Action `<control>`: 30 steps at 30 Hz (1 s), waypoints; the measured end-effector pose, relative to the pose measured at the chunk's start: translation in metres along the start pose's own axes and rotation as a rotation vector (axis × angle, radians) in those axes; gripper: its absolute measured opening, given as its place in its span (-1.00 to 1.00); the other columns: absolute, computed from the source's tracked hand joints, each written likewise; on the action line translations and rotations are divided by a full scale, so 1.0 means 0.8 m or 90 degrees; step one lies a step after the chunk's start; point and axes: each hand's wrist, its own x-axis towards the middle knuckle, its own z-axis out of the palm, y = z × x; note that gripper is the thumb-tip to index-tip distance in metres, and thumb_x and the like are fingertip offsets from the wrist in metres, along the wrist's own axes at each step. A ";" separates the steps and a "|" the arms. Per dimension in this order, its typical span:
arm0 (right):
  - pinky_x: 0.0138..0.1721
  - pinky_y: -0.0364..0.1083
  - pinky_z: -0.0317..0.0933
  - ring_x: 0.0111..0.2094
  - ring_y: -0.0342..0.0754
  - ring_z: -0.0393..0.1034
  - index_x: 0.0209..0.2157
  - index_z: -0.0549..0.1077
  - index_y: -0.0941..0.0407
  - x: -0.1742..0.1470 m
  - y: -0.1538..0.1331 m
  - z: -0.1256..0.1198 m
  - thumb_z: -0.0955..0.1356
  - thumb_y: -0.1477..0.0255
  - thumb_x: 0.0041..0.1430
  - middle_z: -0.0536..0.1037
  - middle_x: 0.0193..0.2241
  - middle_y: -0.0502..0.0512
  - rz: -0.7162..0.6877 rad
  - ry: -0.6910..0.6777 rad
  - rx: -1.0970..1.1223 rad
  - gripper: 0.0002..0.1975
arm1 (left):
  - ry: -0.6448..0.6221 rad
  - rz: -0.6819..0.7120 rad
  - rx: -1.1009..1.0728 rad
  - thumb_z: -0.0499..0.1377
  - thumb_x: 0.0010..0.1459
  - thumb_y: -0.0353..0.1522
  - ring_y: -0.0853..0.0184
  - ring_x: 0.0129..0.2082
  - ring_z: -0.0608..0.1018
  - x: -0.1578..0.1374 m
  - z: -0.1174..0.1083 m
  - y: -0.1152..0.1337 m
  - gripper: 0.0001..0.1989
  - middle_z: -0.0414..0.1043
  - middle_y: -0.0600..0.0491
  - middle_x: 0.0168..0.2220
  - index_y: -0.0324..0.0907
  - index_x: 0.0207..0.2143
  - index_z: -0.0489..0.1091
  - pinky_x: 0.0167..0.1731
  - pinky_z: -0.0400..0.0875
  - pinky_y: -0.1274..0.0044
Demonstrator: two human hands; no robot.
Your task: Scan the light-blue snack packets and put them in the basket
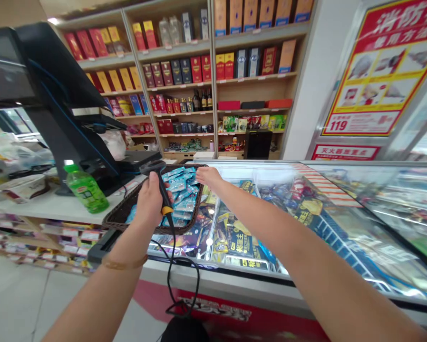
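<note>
The left hand (pixel 150 202) is closed, the right hand (pixel 209 177) partly curled; its hold I cannot tell. At the left end of the freezer (pixel 235 281) sits the woven basket (pixel 187 229). The scanner (pixel 162 191) is already gripped in the left hand; many blue packets (pixel 185 204) lie in the basket, so work seems unfinished.

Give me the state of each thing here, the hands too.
Left hand: closed around the handheld scanner
Handheld scanner: held off the counter
Cable: hanging, looped
Right hand: at the basket's edge, grip unclear
Woven basket: partly filled
Blue packets: heaped inside
Green bottle: capped
Freezer: stocked
Wall shelves: stocked
</note>
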 end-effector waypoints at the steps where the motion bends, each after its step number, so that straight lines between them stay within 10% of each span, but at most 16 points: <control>1: -0.13 -0.11 0.50 -0.41 -0.14 0.55 -0.37 0.47 0.13 0.000 -0.001 -0.010 0.46 0.65 0.16 0.52 -0.57 -0.06 -0.006 0.008 -0.005 -0.84 | -0.009 -0.007 0.002 0.20 0.27 0.09 0.44 -0.69 0.37 -0.002 0.005 -0.003 -0.55 0.35 0.16 -0.49 -0.10 -0.25 0.28 -0.74 0.30 0.59; 21: -0.05 0.11 0.48 -0.33 0.02 0.63 -0.49 0.57 0.10 -0.111 -0.006 -0.294 0.50 0.54 0.02 0.67 -0.45 0.08 -0.037 0.095 -0.204 -0.91 | -0.285 -0.125 -0.003 0.17 0.23 0.14 0.44 -0.67 0.42 -0.122 0.208 -0.103 -0.49 0.38 0.16 -0.48 -0.12 -0.29 0.25 -0.69 0.28 0.59; 26: 0.10 0.09 0.42 -0.08 0.09 0.64 -0.35 0.70 -0.07 -0.250 -0.031 -0.321 0.35 0.51 0.14 0.74 -0.22 0.02 -0.354 -0.041 -0.486 -0.72 | -0.353 -0.096 -0.006 0.20 0.14 0.21 0.42 -0.69 0.39 -0.142 0.221 -0.133 -0.42 0.37 0.18 -0.53 -0.11 -0.26 0.29 -0.70 0.26 0.57; 30: -0.12 -0.12 0.49 0.04 -0.09 0.60 -0.04 0.59 -0.59 -0.380 -0.050 -0.311 0.40 0.41 0.14 0.69 -0.09 -0.33 -0.557 -0.259 -0.727 -0.47 | -0.387 -0.086 -0.036 0.25 0.10 0.21 0.41 -0.66 0.43 -0.143 0.214 -0.150 -0.39 0.36 0.18 -0.53 -0.13 -0.18 0.34 -0.69 0.24 0.59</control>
